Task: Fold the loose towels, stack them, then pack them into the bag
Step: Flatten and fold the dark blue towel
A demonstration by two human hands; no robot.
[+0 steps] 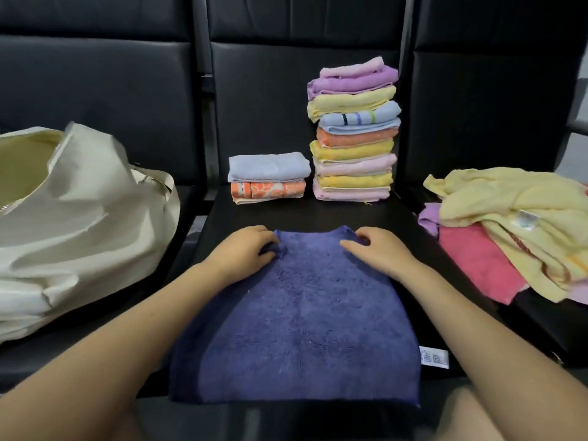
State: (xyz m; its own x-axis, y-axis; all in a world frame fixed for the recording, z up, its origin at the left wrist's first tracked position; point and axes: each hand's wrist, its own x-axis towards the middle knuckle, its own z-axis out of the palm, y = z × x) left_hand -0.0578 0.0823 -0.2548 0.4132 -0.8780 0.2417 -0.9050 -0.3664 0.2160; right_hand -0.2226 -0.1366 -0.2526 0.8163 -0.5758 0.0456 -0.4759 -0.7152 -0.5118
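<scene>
A dark blue towel (299, 319) lies spread flat on the middle black seat, a white label at its near right corner. My left hand (245, 249) pinches its far left corner. My right hand (377, 248) pinches its far right corner. Behind the towel stands a tall stack of folded towels (354, 132) in pink, purple, yellow, blue and orange. To its left sits a short stack of folded towels (269, 178), light blue over orange. A cream bag (79, 218) lies open on the left seat. Loose towels (515, 224), yellow, red and purple, are heaped on the right seat.
The black seats (318, 214) have upright backrests close behind the stacks. Gaps between seats run on both sides of the middle one. My knees show at the bottom edge.
</scene>
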